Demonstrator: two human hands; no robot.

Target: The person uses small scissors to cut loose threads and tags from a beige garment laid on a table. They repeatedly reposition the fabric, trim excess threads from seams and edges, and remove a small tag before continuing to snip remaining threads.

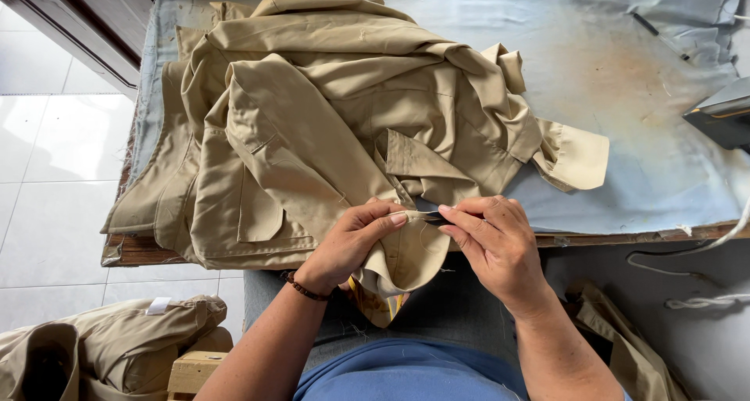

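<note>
Pinching the khaki garment's edge (412, 216) between left hand (351, 241) and right hand (496, 241) at the near bench (625, 119) edge; next likely needs fine trimming.

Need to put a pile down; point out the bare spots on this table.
Bare blue cover lies between the khaki garments and the iron, running to the front edge. The left half is buried. Both hands, left and right, crowd the near edge.

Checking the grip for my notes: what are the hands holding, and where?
Both hands, left and right, pinch a folded edge of the khaki garment between their fingers.
</note>
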